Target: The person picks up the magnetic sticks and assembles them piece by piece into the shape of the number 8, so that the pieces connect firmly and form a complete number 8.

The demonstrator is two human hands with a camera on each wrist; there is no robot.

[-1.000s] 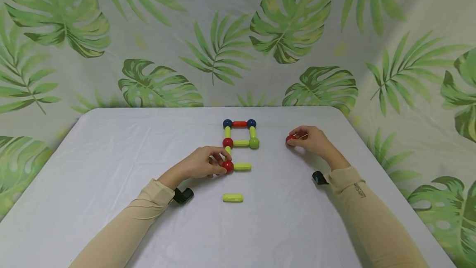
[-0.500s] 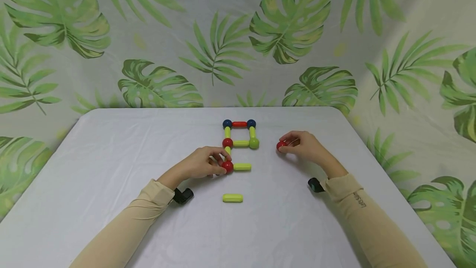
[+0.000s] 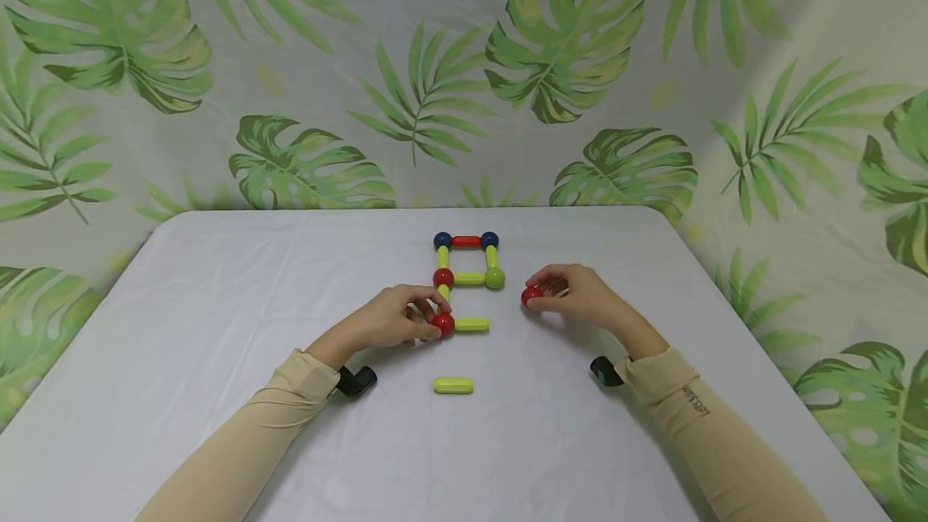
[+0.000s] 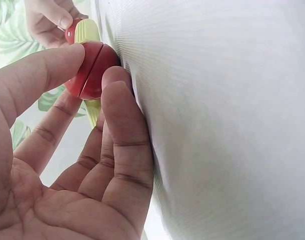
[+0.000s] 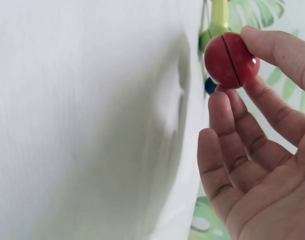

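Note:
My left hand (image 3: 395, 316) pinches a red ball (image 3: 444, 324) at the near corner of a ball-and-rod frame on the table. A yellow-green rod (image 3: 473, 324) sticks out to the right from that ball, and another runs away from it to a second red ball (image 3: 444, 278). With thumb and fingertips my right hand (image 3: 580, 295) holds a loose red ball (image 5: 231, 60), to the right of the frame. The far part of the frame is a square with two dark blue balls (image 3: 490, 241), a red rod (image 3: 466, 242) and a green ball (image 3: 495, 278).
A single yellow-green rod (image 3: 453, 385) lies on the white table (image 3: 551, 457), nearer than the frame. Black wrist devices (image 3: 357, 382) hang at both cuffs. Behind the table hangs a leaf-patterned cloth (image 3: 428, 103).
My right hand has moved left and a little nearer, carrying its red ball toward the frame. The left hand stays on the corner ball.

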